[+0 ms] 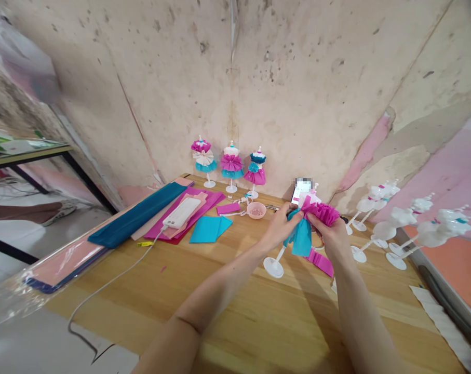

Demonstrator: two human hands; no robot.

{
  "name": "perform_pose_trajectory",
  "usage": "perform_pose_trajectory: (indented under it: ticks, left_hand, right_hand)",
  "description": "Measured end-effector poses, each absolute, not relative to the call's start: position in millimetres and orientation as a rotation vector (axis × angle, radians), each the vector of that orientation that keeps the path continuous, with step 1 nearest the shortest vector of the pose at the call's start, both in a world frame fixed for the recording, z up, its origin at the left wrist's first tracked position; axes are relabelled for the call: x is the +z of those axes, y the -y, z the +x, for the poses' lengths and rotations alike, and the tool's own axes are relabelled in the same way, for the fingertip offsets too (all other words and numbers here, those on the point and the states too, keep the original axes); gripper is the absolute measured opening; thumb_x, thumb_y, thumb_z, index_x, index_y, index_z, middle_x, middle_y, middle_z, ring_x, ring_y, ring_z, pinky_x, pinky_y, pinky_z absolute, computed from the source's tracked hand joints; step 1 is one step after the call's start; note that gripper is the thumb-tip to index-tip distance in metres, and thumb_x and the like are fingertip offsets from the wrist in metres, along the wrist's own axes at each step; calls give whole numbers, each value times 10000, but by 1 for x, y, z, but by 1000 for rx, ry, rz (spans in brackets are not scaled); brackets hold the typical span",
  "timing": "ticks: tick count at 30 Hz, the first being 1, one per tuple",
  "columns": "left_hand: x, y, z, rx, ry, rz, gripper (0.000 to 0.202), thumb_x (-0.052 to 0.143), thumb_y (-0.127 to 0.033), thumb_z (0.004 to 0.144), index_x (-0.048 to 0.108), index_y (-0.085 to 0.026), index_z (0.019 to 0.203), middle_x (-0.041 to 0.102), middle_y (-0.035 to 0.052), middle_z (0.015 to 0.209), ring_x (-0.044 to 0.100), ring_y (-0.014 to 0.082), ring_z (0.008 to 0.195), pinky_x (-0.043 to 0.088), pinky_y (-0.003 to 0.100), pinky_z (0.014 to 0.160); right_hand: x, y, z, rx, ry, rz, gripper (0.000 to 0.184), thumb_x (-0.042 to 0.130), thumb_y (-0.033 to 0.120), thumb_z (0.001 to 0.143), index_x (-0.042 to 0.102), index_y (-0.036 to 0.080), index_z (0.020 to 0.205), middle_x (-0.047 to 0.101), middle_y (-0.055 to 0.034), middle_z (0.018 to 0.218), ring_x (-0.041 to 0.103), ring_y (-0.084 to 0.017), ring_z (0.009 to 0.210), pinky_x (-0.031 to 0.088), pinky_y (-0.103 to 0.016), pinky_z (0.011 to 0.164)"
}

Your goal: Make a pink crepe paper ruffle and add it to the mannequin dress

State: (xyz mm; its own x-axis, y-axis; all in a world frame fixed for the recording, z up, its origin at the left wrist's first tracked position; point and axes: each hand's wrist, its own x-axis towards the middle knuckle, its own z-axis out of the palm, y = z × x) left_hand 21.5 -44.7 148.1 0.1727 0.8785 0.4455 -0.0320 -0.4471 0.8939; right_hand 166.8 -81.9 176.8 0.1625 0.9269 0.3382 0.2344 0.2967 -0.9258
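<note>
A: What's in hand?
B: Mini white dress stand (pixel 282 253), tilted, lower centre-right of frame. Pink crepe ruffle (pixel 319 212) at its waist, teal crepe panel (pixel 302 238) hanging below.
A: Hands?
B: Together, both clamped at the waist. Left hand (pixel 280 227) pinches the teal, right hand (pixel 324 234) the pink.
A: Base down?
B: Round base (pixel 273 267) sits lower centre; can't tell if it touches the wooden table (pixel 235 311).
A: Handling?
B: Paper looks v. light & soft, prob. tears easily. Stand looks stiff but thin, likely tippy. Best hold: pole or gathered waist, not ruffle edges.
A: Around it?
B: Dressed stands (pixel 231 163) top centre by the wall, pink bowl (pixel 256 210) just above the hands, bare white stands (pixel 402 223) at right.
</note>
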Motion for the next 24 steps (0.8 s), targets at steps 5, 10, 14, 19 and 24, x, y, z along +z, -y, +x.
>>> perform_pose_trajectory:
  ticks: [5,10,14,19,24]
  left_hand:
    - [147,45,22,1392,-826,1639,263,526,-374,894,576,-175,1058,647,74,1076,594,190,1015,462,312,885]
    - [146,45,24,1385,-831,1633,273,533,-387,888,582,-179,1057,649,69,1063,594,190,997,462,318,881]
    - [149,48,23,1389,-835,1623,279,548,-410,877,586,-184,1036,651,62,1042,593,185,977,461,311,870]
    - [153,52,21,1357,-810,1619,366,590,-478,842,583,-184,1059,645,68,1065,596,194,983,467,307,846]
    - [152,48,20,1321,-808,1564,371,588,-475,844,591,-165,1049,645,84,1068,598,206,998,470,315,847]
  right_hand:
    - [176,80,167,548,1385,-1212,317,710,439,748,655,194,941,622,3,716,522,-148,635,450,-280,598]
    - [171,76,169,499,1387,-1226,315,695,451,756,644,199,939,629,-1,733,525,-152,635,459,-289,610]
    - [170,75,169,444,1374,-1250,305,688,469,749,643,205,896,625,-5,720,526,-165,639,458,-296,601]
    - [170,76,170,372,1386,-1301,270,685,450,746,631,213,861,610,-9,712,530,-179,669,458,-301,604]
    - [173,79,170,574,1361,-1258,273,687,463,751,625,210,833,597,2,674,508,-152,602,423,-280,556]
